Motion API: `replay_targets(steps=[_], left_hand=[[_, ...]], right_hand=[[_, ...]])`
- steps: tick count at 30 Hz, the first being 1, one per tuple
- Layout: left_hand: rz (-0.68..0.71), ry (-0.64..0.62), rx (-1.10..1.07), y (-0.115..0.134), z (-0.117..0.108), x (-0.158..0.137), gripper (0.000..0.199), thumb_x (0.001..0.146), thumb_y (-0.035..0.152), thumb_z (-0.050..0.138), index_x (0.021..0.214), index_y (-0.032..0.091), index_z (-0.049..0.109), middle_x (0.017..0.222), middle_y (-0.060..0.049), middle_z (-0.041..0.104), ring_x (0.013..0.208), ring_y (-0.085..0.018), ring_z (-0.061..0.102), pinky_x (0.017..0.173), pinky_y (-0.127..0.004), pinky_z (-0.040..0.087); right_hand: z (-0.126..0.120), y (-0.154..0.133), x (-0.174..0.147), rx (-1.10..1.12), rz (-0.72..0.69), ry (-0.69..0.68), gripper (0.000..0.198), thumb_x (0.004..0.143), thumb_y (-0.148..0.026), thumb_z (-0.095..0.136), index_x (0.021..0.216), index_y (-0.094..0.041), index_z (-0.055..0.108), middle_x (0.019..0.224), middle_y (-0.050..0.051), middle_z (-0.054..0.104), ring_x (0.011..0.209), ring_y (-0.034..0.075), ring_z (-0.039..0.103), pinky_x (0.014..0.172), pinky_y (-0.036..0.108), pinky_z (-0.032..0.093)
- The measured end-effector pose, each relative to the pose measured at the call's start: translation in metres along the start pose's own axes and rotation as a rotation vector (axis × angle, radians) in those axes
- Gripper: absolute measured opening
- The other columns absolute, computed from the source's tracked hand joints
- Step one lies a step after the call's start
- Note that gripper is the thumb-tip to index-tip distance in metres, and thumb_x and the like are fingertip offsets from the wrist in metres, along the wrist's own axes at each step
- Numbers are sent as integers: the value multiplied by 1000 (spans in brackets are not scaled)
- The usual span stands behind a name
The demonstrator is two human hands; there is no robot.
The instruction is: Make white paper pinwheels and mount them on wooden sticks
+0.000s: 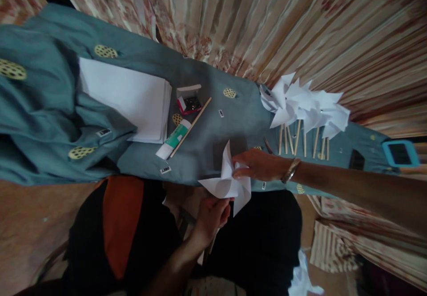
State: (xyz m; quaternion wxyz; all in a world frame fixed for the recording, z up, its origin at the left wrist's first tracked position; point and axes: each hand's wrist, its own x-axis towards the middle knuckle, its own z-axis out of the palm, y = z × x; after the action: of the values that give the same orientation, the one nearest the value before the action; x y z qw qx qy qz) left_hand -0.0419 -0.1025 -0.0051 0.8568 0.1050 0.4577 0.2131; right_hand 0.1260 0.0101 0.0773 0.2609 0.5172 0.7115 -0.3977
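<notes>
A white paper pinwheel (223, 185) is held between my two hands above the table's near edge, over my lap. My right hand (258, 165), with a bracelet at its wrist, reaches in from the right and pinches the pinwheel near its centre. Below the blades, my left hand (211, 216) is closed around a thin wooden stick (212, 242), whose lower end shows under the fist. Where stick and paper meet is hidden by fingers and blades.
Several finished pinwheels (305, 102) lie at the back right. A paper stack (126, 98), a small open box (190, 102) of dark metal bits, a glue stick (173, 139) and a loose wooden stick (196, 120) are on the left. A blue-framed device (400, 153) lies far right.
</notes>
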Motion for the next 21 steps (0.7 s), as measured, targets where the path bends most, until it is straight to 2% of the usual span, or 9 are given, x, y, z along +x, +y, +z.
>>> replay_targets(steps=[6,14,21], left_hand=[[-32,11,8,2,1,-1,49,54,58,78,66,12,66,42,6,41,36,-3,27,40,-22,13],[-9,-2,41,6,7,-5,52,56,63,73,61,13,59,41,6,41,35,-2,26,40,-21,14],[2,-11,48,2,8,-5,53,59,64,71,64,14,58,40,7,41,33,-3,27,39,-21,16]], right_hand=[[-2,-1,2,0,18,-15,22,89,-35,61,93,-16,71,88,9,72,82,20,65,66,26,36],[-5,-2,2,12,9,-18,20,88,-32,61,91,-15,71,86,9,72,81,20,65,65,26,34],[-7,-4,3,-15,17,-36,21,89,-32,60,92,-14,71,89,9,72,84,20,65,67,26,35]])
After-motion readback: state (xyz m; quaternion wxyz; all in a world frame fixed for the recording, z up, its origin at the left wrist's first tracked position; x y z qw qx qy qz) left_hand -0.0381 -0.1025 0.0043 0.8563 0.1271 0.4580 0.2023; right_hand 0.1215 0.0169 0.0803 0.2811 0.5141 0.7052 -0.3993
